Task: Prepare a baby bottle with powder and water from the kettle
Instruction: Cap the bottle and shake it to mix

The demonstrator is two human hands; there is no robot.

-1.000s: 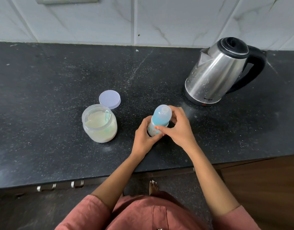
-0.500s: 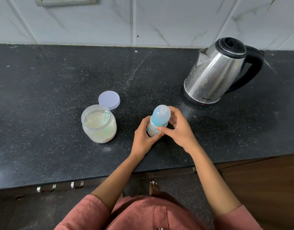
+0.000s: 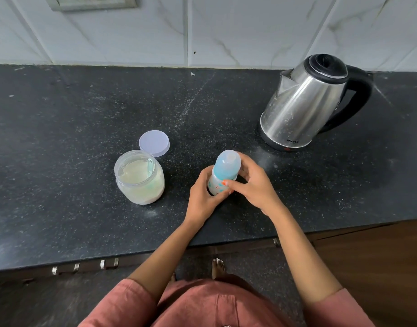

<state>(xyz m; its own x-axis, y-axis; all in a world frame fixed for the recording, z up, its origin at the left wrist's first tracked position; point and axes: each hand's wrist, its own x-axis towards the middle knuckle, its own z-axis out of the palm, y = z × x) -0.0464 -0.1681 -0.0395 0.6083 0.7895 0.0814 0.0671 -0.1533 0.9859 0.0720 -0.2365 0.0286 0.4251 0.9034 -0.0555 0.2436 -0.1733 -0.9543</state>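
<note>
Near the front edge of the black speckled countertop [image 3: 61,128], the baby bottle [image 3: 218,186] is held upright between both hands. Its lower body is gripped by the left hand [image 3: 201,197], whose fingers are curled round it from the left. The bottle's neck is clasped by the right hand [image 3: 253,184] just under the translucent blue cap [image 3: 227,162], with the thumb laid across the front and the fingers curled behind. The cap is seated on the bottle. Whether the base touches the counter cannot be told, as it is hidden by the left hand.

Left of the hands, near but apart from them, an open plastic jar [image 3: 139,185] of pale powder is set on the counter, and a light green scoop [image 3: 151,165] is seen leaning inside it. The jar's round lid [image 3: 154,143] is laid flat just behind it, its near edge hidden by the jar's rim. Behind and to the right of the hands, well apart, a steel kettle [image 3: 299,107] with a black lid and handle is stood, spout turned left and handle right. The stretch of counter between bottle and kettle is dusted with pale specks. The counter is backed by a white marbled tile wall [image 3: 250,27], where a switch plate [image 3: 92,2] is cut off by the top edge. Below the counter's right end, a brown wooden cabinet front [image 3: 379,267] is seen.
</note>
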